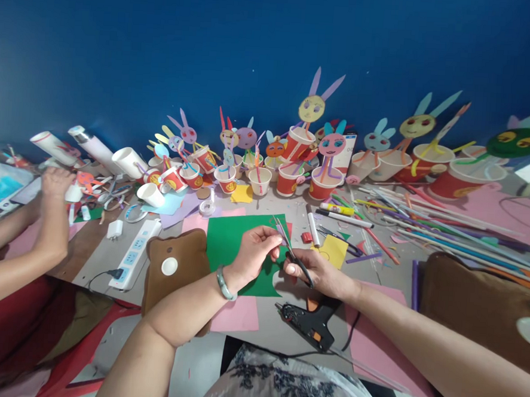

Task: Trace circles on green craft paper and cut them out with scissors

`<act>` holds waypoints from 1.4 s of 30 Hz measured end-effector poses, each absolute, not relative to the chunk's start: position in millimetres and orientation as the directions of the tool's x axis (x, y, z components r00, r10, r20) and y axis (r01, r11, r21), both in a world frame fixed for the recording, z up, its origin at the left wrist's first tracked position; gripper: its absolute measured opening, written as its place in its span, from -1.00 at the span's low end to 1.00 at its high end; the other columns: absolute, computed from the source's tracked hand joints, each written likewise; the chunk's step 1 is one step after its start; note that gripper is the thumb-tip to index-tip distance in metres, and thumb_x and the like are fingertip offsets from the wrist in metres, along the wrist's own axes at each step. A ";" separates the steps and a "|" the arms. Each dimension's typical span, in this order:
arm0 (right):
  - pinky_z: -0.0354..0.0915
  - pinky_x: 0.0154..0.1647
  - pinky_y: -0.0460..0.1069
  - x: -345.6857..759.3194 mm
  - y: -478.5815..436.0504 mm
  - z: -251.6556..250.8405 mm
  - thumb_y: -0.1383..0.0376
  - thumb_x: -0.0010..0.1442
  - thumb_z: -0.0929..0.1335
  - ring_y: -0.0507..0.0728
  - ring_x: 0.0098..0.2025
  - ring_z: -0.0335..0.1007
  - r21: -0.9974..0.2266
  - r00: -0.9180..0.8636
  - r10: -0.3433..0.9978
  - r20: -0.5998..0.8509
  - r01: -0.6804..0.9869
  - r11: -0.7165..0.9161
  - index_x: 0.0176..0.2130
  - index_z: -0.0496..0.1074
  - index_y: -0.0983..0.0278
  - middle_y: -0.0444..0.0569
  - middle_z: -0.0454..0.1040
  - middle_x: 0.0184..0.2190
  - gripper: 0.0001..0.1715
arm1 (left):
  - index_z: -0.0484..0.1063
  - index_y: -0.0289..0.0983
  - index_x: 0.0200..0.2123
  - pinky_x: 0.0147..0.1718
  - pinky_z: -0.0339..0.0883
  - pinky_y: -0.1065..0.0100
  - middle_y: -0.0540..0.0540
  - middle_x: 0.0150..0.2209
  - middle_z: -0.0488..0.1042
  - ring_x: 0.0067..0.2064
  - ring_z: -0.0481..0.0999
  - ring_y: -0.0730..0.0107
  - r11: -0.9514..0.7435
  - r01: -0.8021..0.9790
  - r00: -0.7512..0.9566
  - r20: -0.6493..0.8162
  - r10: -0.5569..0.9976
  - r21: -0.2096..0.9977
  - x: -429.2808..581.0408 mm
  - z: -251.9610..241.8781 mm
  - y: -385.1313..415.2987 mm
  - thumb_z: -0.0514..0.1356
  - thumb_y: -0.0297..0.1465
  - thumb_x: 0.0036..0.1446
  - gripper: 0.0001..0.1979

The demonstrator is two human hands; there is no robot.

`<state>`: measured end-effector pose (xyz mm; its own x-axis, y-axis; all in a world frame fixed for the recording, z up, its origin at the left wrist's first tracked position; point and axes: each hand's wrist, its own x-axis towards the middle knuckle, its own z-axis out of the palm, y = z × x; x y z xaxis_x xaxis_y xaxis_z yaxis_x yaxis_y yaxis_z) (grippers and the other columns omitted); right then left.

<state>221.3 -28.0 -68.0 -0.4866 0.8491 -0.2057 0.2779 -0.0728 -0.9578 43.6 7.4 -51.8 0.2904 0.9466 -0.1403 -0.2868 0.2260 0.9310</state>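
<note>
My right hand [317, 270] is closed round the handles of a pair of scissors [288, 239], whose blades point up and away from me, slightly apart. Close beside the blades, my left hand [257, 252] has its fingertips pinched together; whatever is between them is too small to make out. A jade-coloured bangle [226, 283] circles the left wrist. Beneath both hands lies a sheet of green paper [226, 238], partly covering pink paper [240, 314]. Nearest to me on the table, a black glue gun [309, 324] rests just below my right hand.
Red and white paper cups [288, 179] with paper-faced figures line the blue wall. Pipe cleaners [459, 246] lie at right, markers [347, 217] behind my hands. A power strip [136, 253] and brown cushion [180, 259] are left. At far left, a co-worker's hand [57, 181] reaches among cups.
</note>
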 end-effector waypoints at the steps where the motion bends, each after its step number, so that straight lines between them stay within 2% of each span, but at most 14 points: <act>1: 0.14 -0.44 -0.05 221.0 -28.2 -67.8 -0.41 0.02 0.31 0.04 -0.46 0.22 -0.958 -0.484 0.850 -0.207 0.278 -0.075 -0.40 0.33 0.29 -0.09 0.37 -0.51 -0.19 | 0.42 -0.31 -0.47 -0.60 0.17 0.50 0.08 -0.65 0.38 -0.64 0.32 0.60 0.230 -0.286 0.286 -0.146 0.947 0.930 43.8 -51.5 7.5 0.36 -0.28 -0.07 -0.76; 10: 0.07 -0.49 -0.06 218.8 -28.4 -65.9 -0.40 0.01 0.32 0.01 -0.51 0.14 -0.963 -0.468 0.861 -0.201 0.254 -0.087 -0.44 0.28 0.27 -0.15 0.30 -0.55 -0.21 | 0.41 -0.30 -0.48 -0.61 0.16 0.50 0.09 -0.67 0.36 -0.64 0.31 0.58 0.240 -0.287 0.285 -0.156 0.946 0.927 44.5 -52.2 6.6 0.37 -0.27 -0.07 -0.75; 22: 0.08 -0.50 -0.06 216.7 -28.2 -64.1 -0.42 0.00 0.32 0.01 -0.52 0.14 -0.955 -0.438 0.873 -0.213 0.282 -0.092 -0.46 0.30 0.27 -0.13 0.32 -0.57 -0.20 | 0.41 -0.30 -0.48 -0.61 0.16 0.50 0.09 -0.67 0.36 -0.64 0.31 0.60 0.229 -0.279 0.271 -0.152 0.951 0.933 44.9 -51.7 6.4 0.36 -0.28 -0.07 -0.76; 32: 0.13 -0.45 -0.04 217.1 -29.3 -66.5 -0.44 0.03 0.28 0.04 -0.51 0.23 -0.950 -0.439 0.876 -0.200 0.307 -0.063 -0.48 0.34 0.29 -0.07 0.40 -0.56 -0.16 | 0.42 -0.30 -0.48 -0.61 0.16 0.50 0.09 -0.68 0.36 -0.64 0.31 0.60 0.235 -0.271 0.265 -0.162 0.950 0.934 44.8 -50.8 6.5 0.37 -0.26 -0.08 -0.75; 42: 0.10 -0.50 -0.06 216.8 -32.0 -63.4 -0.42 0.04 0.29 0.02 -0.53 0.17 -0.953 -0.427 0.881 -0.202 0.293 -0.077 -0.46 0.34 0.30 -0.09 0.38 -0.57 -0.18 | 0.41 -0.31 -0.47 -0.61 0.18 0.51 0.09 -0.67 0.37 -0.64 0.32 0.60 0.237 -0.287 0.283 -0.155 0.947 0.928 43.5 -52.9 7.6 0.38 -0.25 -0.07 -0.72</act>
<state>216.8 -32.0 -63.4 -0.4271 0.8813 -0.2022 0.2931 -0.0766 -0.9530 43.5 7.6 -52.9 0.2826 0.9466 -0.1549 -0.2866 0.2374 0.9282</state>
